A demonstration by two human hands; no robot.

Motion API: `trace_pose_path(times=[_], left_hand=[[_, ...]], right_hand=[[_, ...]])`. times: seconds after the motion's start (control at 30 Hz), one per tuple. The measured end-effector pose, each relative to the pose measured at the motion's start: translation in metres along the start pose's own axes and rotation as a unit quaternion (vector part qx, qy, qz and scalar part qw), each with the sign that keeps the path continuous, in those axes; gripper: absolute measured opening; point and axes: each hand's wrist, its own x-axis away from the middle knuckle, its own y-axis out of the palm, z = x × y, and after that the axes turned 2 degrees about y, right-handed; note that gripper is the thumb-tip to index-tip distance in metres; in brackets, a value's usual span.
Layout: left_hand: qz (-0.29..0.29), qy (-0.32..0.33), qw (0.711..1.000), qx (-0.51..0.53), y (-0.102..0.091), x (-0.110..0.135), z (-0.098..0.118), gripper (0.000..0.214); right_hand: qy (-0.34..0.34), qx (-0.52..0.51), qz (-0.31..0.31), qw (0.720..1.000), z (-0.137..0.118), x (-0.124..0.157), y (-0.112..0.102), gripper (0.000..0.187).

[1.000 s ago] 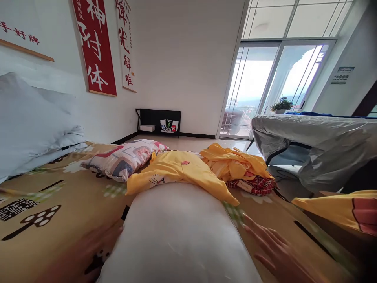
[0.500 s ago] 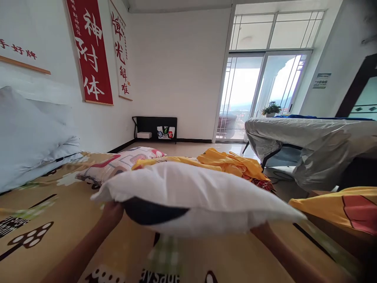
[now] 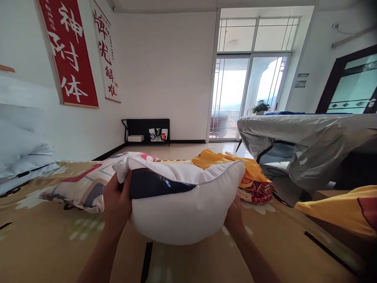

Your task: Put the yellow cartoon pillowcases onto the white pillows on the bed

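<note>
A plump white pillow (image 3: 179, 216) with a dark navy patch on its left side is held up above the patterned bed sheet (image 3: 182, 263). My left hand (image 3: 118, 200) grips its left end, fingers wrapped at the corner. At the right end my right hand (image 3: 235, 214) is closed on the pillow's edge, its fingertips hidden behind the fabric. Behind the pillow on the left lies a patterned cushion (image 3: 79, 184). Beyond its right side rest a crumpled yellow cloth (image 3: 212, 157) and a red plaid cloth (image 3: 257, 192).
White pillows (image 3: 23, 145) are piled at the left by the wall. A plastic-covered table (image 3: 309, 125) stands at the right, bearing a potted plant (image 3: 260, 107). Yellow fabric (image 3: 338, 204) lies over a box at the lower right. A low black shelf (image 3: 145, 127) is against the far wall.
The pillow has been squeezed inward and now bulges, its dark patch turned upward. My hands are closer together and higher. The view has turned slightly to the right.
</note>
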Motion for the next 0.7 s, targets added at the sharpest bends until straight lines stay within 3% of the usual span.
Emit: trace_pose_path(times=[0.1, 0.23, 0.37, 0.47, 0.53, 0.63, 0.7], left_hand=[[-0.051, 0.007, 0.998, -0.033, 0.003, 0.004, -0.011, 0.031], [-0.185, -0.011, 0.978, -0.092, 0.014, -0.006, -0.024, 0.033], [-0.350, -0.054, 0.919, -0.172, 0.014, -0.014, -0.029, 0.034], [-0.443, -0.046, 0.875, -0.193, -0.002, -0.013, -0.015, 0.030], [-0.448, -0.015, 0.870, -0.205, -0.014, -0.007, 0.000, 0.029], [-0.389, 0.008, 0.900, -0.194, -0.025, 0.005, 0.020, 0.037], [-0.385, 0.007, 0.904, -0.184, -0.027, 0.010, 0.030, 0.041]], right_hand=[[0.070, -0.026, -0.001, 0.997, 0.003, -0.001, 0.005, 0.030], [0.100, -0.019, -0.088, 0.991, 0.004, -0.005, 0.013, 0.030], [0.110, 0.016, -0.209, 0.972, 0.002, -0.004, 0.024, 0.037], [0.068, 0.008, -0.273, 0.960, -0.005, 0.000, 0.024, 0.034], [0.040, 0.008, -0.283, 0.958, -0.008, 0.003, 0.022, 0.029], [0.023, 0.018, -0.284, 0.958, -0.011, 0.006, 0.017, 0.025], [0.031, 0.024, -0.285, 0.958, -0.011, 0.006, 0.014, 0.025]])
